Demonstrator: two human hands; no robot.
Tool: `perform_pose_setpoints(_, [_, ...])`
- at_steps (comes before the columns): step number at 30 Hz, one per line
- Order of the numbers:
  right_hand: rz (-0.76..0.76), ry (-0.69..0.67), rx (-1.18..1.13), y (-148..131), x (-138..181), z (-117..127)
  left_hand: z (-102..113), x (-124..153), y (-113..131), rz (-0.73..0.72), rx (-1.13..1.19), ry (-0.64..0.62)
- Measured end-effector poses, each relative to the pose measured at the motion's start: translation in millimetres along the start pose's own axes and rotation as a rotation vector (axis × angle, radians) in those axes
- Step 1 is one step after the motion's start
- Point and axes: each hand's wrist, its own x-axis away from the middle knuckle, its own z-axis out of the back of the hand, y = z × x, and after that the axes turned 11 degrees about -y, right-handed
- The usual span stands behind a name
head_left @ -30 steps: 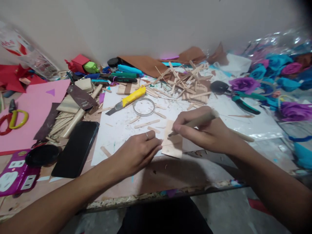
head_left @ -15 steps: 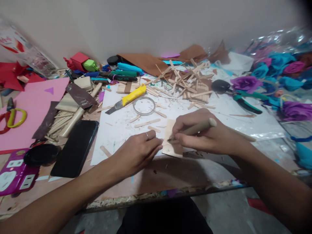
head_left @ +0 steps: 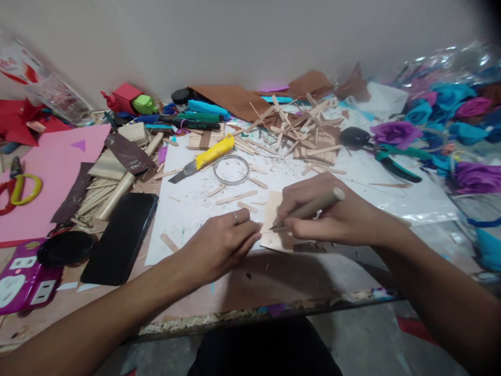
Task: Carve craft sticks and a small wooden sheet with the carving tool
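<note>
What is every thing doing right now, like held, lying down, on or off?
Right hand, shut around the tool.
Tool, held slanted, tip on the wood sheet.
Left hand, palm down, fingertips at the wood sheet's edge.
Wood sheet, lying flat.
Phone, lying flat, screen dark.
Cutter, lying unheld.
Tape ring, lying flat.
Pliers, lying unheld.

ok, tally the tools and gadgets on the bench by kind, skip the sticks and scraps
Utility knife, yellow: 1
Scissors: 1
Pliers, green grips: 1
Pen-like tool, in right hand: 1
Phone: 1
Power strip, purple: 1
Total: 6
</note>
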Motion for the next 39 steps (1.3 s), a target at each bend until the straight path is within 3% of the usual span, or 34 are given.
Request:
perform_pose_setpoints(23, [-0.001, 0.059, 0.080, 3, 1, 0, -7, 0, -3, -0.016, -0.111, 0.078])
perform_pose_setpoints(39, [0.010, 0.095, 0.011, 3, 0, -3, -10, 1, -5, -0.016, -0.123, 0.082])
